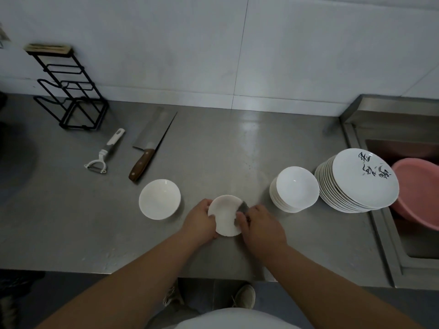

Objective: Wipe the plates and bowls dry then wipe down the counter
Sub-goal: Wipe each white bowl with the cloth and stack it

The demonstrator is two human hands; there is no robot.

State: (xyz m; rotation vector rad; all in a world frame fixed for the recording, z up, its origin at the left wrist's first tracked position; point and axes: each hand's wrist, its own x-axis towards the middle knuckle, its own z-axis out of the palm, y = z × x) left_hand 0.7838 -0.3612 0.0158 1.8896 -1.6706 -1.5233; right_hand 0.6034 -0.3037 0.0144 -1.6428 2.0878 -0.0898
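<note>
My left hand (200,219) grips the left rim of a small white bowl (224,214), held tilted over the steel counter (213,148). My right hand (259,224) holds a grey cloth (242,208) against the bowl's right rim; most of the cloth is hidden under the fingers. A single white bowl (159,199) stands upright to the left. To the right stands a stack of white bowls (294,188), and beside it a stack of white plates (358,184) whose top plate bears black writing.
A cleaver (152,148) with a wooden handle and a white peeler (104,155) lie at the back left, behind them a black wire rack (71,91). A sink with a pink basin (418,191) is at the right edge. The counter's front edge runs below my forearms.
</note>
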